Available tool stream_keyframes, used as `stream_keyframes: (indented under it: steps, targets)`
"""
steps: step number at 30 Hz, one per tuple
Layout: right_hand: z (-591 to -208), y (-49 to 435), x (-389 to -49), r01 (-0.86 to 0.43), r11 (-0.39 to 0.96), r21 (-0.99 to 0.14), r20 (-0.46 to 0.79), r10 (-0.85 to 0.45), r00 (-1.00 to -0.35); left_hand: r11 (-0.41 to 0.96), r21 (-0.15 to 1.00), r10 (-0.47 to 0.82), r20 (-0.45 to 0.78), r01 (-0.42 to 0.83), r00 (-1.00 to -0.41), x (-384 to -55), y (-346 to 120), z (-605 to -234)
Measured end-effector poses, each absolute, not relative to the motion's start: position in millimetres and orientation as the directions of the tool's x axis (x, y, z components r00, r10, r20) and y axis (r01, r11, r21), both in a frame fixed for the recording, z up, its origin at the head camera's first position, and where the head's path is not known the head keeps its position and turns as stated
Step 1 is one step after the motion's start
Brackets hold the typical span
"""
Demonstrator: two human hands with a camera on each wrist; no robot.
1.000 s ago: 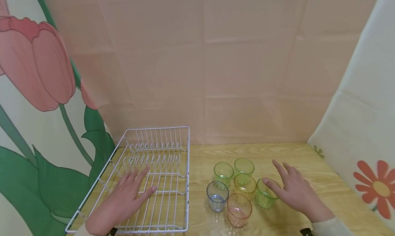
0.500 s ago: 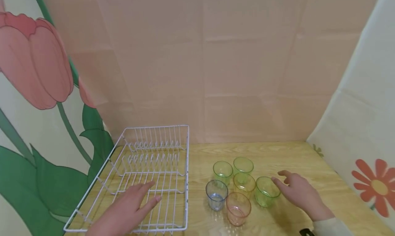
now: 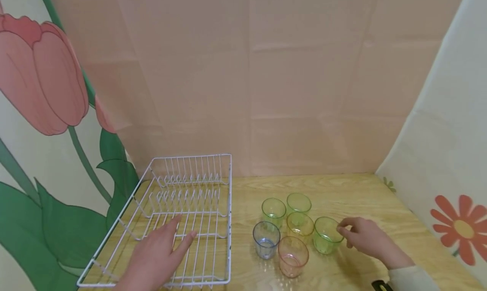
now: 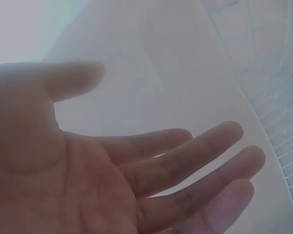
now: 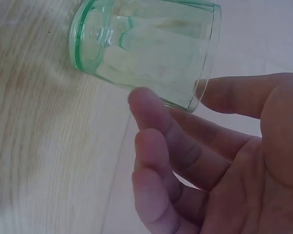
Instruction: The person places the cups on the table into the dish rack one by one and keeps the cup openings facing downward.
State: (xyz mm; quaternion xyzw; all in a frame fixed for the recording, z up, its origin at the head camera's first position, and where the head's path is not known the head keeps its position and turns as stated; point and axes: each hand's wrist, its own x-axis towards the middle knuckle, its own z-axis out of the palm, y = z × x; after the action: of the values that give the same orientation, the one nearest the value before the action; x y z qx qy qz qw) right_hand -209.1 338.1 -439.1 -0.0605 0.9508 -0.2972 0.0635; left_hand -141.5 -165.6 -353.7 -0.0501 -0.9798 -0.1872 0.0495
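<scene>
getting a hold on the rightmost green cup (image 3: pixel 326 243) looks like the step in hand to me. that cup stands upright on the table (image 3: pixel 342 189), at the right edge of a little bunch of cups, and the right hand (image 3: pixel 366 239) is right at its rim on the far right side. fingers are bent and only partly closed, with the thumb up at the rim and the fingertips by the outside wall. from the right wrist view i honestly can't tell if they're pinching the glass yet or just brushing it.

left hand (image 3: pixel 155 254) isn't holding a thing: fingers stretched out and loosely spread, thumb well away from them, up above the white wire rack (image 3: pixel 230 223).

rest of the bunch: blue cup (image 3: pixel 266 245) and orange-pink cup (image 3: pixel 292 263) in front, yellow cup (image 3: pixel 299 227) in the middle, back-left green cup (image 3: pixel 273 215) and back-right green cup (image 3: pixel 299 204) behind. all upright afaict.

imo the next move calls for a firm pinch on the rim, thumb against fingers, then straight up, since the yellow one sits just beside it and a sideways drag could knock it.
</scene>
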Motion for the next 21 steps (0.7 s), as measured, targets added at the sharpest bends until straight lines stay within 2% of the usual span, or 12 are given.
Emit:
stream_keyframes:
  steps: [13,21]
  targets:
    - [-450,335,-214,-0.022,0.788,-0.615,-0.075,-0.087,-0.993,0.908,0.404,0.053,0.152,0.111,-0.987,-147,-165,-358]
    - [-440,330,-214,-0.057,0.805,-0.590,-0.018,-0.085,-0.996,0.907,0.413,-0.005,0.205,0.081,-0.979,-141,-159,-353]
